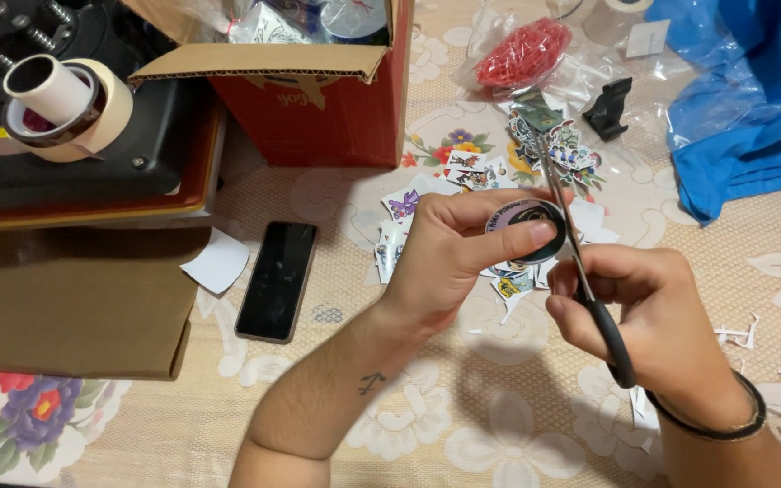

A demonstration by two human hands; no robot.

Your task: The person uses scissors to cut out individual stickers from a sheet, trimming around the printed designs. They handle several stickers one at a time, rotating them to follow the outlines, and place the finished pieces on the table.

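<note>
left hand (449, 258) pinching round sticker (523, 228), right hand (648, 312) gripping scissors (580, 262)

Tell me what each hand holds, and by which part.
Left hand pinches a round purple-and-black sticker at its lower edge. Right hand grips black-handled metal scissors by the handles.

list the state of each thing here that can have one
round sticker: pinched in left hand, at the blades
scissors: in right hand, blades nearly closed
phone: screen dark, flat on table
cardboard box: flaps open
tape rolls: stacked on black machine
red bag: lying, closure unclear
</note>
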